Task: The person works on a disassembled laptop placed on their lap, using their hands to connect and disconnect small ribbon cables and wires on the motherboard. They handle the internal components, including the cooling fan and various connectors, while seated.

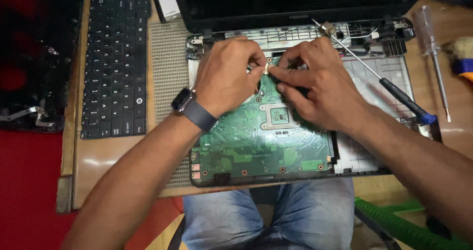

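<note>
An opened laptop base (374,72) lies in front of me with its green motherboard (261,141) bared. My left hand (226,75), a dark watch (189,107) on its wrist, and my right hand (315,82) meet at the board's far edge. Both pinch a small white tab or connector (266,68) between fingertips. The laptop's black screen (295,1) stands open behind the hands.
A detached black keyboard (116,58) lies to the left on the wooden table (98,156). A long screwdriver with a black and blue handle (394,90) rests across the base at right. A clear-handled screwdriver (431,43) lies further right. A perforated mat (167,67) sits under the laptop.
</note>
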